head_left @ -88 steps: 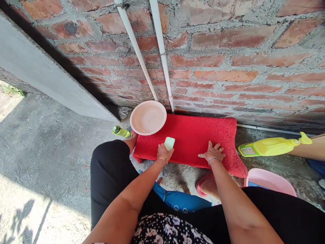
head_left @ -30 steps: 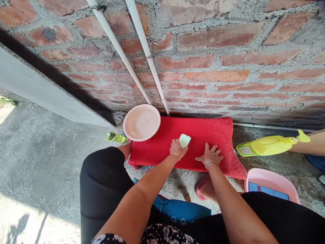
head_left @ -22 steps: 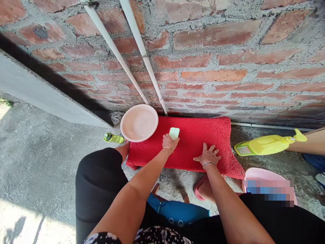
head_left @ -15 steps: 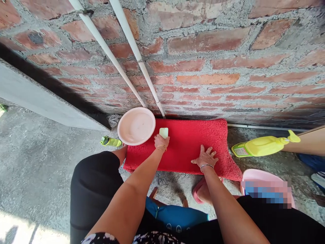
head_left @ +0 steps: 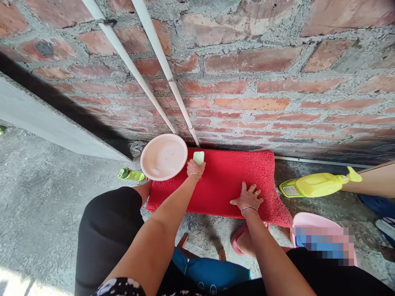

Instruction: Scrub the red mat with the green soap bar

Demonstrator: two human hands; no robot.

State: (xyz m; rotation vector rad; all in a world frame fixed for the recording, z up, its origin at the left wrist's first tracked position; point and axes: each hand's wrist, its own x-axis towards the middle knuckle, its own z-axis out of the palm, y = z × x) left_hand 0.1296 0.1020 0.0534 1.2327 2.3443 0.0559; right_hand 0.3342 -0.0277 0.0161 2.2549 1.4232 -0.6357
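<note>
- Left hand (head_left: 195,168) is closed round a pale green soap bar (head_left: 198,157), fingers curled over its near end; the bar sits pressed onto the far left part of the red mat (head_left: 230,185), close to the mat's wall-side edge
- Right hand (head_left: 247,197) lies flat, fingers spread, palm down on the near right part of the mat, holding nothing
- The mat lies on the concrete floor (head_left: 46,205) along the foot of the brick wall (head_left: 262,82); its right near corner curls down toward the pink basin (head_left: 308,222)
- Risk: the pink plate (head_left: 163,156) overlaps the mat's left far corner, just beside the soap hand; a leftward stroke could knock it onto the floor
- Risk: the bar is almost at the wall edge; a forward push could drive knuckles into brick or the white pipes (head_left: 166,78)
- Risk: the bar could slip out of the grip if wet; the mat looks dry from here, but the pile is too fine to tell
- Risk: with only one flat hand as anchor, the mat could creep or bunch
- Another person's arm (head_left: 370,183) holds a yellow bottle (head_left: 314,185) just right of the mat, near any rightward stroke
- Open room: the mat's middle, between the hands, is bare; a small green bottle (head_left: 131,174) lies to the left near the plate; knees close the near side
</note>
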